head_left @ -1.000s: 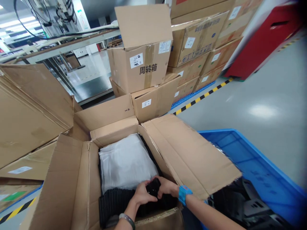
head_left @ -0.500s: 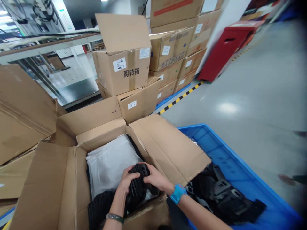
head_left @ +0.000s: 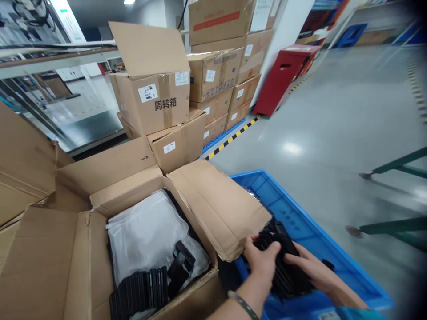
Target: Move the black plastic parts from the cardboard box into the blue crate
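Both my hands grip a stack of black plastic parts (head_left: 283, 266) over the blue crate (head_left: 336, 266) at the lower right. My left hand (head_left: 262, 262) is closed on the stack's left side and my right hand (head_left: 312, 271) holds it from the right. To the left stands an open cardboard box (head_left: 133, 195) with a white plastic sheet (head_left: 143, 231) inside. A row of black parts (head_left: 140, 289) stands at its near edge, with one tilted black part (head_left: 182, 264) beside the row.
Stacked cardboard boxes (head_left: 156, 102) stand behind the open box, with more cartons (head_left: 220, 66) on a blue pallet. A red bin (head_left: 282, 75) sits by the wall. Green metal legs (head_left: 393, 222) cross the grey floor at right. A large box flap (head_left: 23, 160) rises at left.
My hands lifted the stack of black parts out of the cardboard box and carried it right, over the blue crate. The view swung to the right.
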### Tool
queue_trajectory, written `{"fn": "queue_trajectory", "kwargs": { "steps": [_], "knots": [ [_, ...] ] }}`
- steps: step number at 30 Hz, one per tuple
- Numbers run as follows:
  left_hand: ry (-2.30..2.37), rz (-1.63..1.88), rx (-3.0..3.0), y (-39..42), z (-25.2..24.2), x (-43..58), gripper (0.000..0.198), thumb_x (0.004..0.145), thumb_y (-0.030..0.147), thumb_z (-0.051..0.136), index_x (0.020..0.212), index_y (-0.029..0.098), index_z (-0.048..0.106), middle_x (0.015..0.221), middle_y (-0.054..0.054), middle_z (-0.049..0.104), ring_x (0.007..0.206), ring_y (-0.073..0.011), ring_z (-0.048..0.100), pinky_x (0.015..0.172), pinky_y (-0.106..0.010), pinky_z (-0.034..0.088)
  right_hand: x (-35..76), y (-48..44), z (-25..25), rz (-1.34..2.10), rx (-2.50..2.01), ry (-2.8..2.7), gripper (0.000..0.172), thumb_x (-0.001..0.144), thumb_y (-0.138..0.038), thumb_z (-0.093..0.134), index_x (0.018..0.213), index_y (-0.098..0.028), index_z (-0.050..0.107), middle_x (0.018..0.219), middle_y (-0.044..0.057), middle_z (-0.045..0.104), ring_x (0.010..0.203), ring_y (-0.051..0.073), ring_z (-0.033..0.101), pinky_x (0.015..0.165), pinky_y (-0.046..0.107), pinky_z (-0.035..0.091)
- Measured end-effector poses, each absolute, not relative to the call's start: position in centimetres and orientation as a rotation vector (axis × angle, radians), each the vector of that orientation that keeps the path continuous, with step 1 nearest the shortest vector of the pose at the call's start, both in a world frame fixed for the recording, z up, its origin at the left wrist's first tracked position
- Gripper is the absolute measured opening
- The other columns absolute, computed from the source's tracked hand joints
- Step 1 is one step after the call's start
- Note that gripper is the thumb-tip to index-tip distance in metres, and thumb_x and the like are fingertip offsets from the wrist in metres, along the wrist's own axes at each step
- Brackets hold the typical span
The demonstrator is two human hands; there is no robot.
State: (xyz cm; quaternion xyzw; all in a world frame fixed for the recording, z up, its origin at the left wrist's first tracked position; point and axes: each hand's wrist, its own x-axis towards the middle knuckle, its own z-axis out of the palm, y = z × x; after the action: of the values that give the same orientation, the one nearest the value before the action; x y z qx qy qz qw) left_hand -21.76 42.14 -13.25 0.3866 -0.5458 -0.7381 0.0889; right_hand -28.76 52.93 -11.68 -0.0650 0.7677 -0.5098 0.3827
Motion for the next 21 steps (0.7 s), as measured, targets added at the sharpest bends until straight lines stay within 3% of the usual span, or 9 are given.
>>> {"fn": "queue_trajectory", "kwargs": {
  "steps": [3,5,7,9,11,13,15,18,21],
  "knots": [
    [-1.929,-2.103,1.030,44.1,-14.1,-20.6,0.092,0.068,0.044,0.077,0.143,0.003,0.041,0.152,-0.028,0.038,0.146,-0.0354,0.031,0.124,-0.047,0.019,-29.8,54.4,-12.9,-1.321,-0.239,2.145,0.078,0.054,-0.048,0.059,0.126,-0.019,0.055,0.127,0.020,0.065,0.122,0.042,0.057,0.104,0.051,0.048],
    [-2.100,-2.126,0.804,43.8,-13.3,-19.0,0.097,0.078,0.063,0.064,0.150,0.005,0.036,0.162,-0.025,0.022,0.153,-0.0325,0.015,0.127,-0.044,0.010,-29.9,53.5,-12.3,-1.269,-0.359,2.452,0.072,0.058,-0.055,0.055,0.120,-0.018,0.057,0.131,0.026,0.058,0.131,0.046,0.048,0.110,0.058,0.040],
    [-2.153,-2.127,0.521,42.0,-12.2,-17.0,0.085,0.081,0.072,0.054,0.143,0.015,0.052,0.155,-0.023,0.039,0.147,-0.0299,0.033,0.122,-0.038,0.025,-29.2,50.9,-11.0,-1.259,-0.476,2.676,0.064,0.068,-0.061,0.048,0.117,-0.020,0.056,0.130,0.026,0.056,0.124,0.046,0.052,0.107,0.061,0.041],
    [-2.098,-1.984,0.469,38.5,-11.6,-14.6,0.060,0.081,0.071,0.055,0.120,0.027,0.069,0.128,-0.021,0.064,0.123,-0.0283,0.058,0.107,-0.036,0.045,-27.4,46.4,-10.3,-1.355,-0.659,2.550,0.056,0.079,-0.061,0.040,0.117,-0.022,0.055,0.124,0.021,0.061,0.112,0.039,0.061,0.098,0.055,0.050],
    [-2.001,-1.680,0.791,33.4,-12.0,-11.4,0.038,0.085,0.058,0.055,0.103,0.028,0.068,0.109,-0.016,0.070,0.106,-0.0272,0.064,0.096,-0.038,0.052,-24.7,40.8,-10.9,-1.296,-0.883,2.178,0.049,0.082,-0.054,0.041,0.116,-0.022,0.057,0.110,0.017,0.068,0.101,0.034,0.066,0.088,0.047,0.055],
    [-1.922,-1.226,1.324,27.9,-13.2,-7.0,0.029,0.088,0.036,0.047,0.112,0.023,0.058,0.120,-0.012,0.065,0.118,-0.0262,0.059,0.106,-0.039,0.046,-21.4,35.4,-12.7,-0.944,-1.100,1.938,0.053,0.077,-0.043,0.048,0.121,-0.016,0.058,0.104,0.016,0.071,0.102,0.034,0.067,0.090,0.045,0.054],
    [-1.799,-0.746,1.912,23.4,-14.7,-2.0,0.042,0.088,0.023,0.046,0.130,0.021,0.043,0.139,-0.008,0.055,0.134,-0.0228,0.048,0.115,-0.034,0.037,-18.2,31.2,-15.2,-0.559,-1.193,1.857,0.069,0.066,-0.034,0.063,0.131,-0.011,0.054,0.120,0.020,0.068,0.118,0.037,0.061,0.103,0.044,0.048],
    [-1.498,-0.502,2.319,20.3,-17.0,4.7,0.065,0.084,0.023,0.056,0.141,0.007,0.030,0.145,-0.028,0.042,0.139,-0.0392,0.040,0.112,-0.048,0.036,-14.5,28.2,-18.3,-0.304,-1.193,1.836,0.094,0.051,-0.021,0.074,0.140,-0.010,0.048,0.137,0.027,0.056,0.129,0.046,0.051,0.107,0.050,0.044],
    [-1.322,-0.437,2.601,20.1,-19.1,8.1,0.081,0.072,0.034,0.074,0.139,0.012,0.032,0.138,-0.031,0.046,0.130,-0.0456,0.048,0.101,-0.053,0.042,-12.4,27.6,-20.1,-0.231,-1.228,1.819,0.108,0.051,-0.017,0.071,0.150,0.000,0.032,0.142,0.034,0.048,0.132,0.047,0.048,0.106,0.051,0.044]
  ]
}}
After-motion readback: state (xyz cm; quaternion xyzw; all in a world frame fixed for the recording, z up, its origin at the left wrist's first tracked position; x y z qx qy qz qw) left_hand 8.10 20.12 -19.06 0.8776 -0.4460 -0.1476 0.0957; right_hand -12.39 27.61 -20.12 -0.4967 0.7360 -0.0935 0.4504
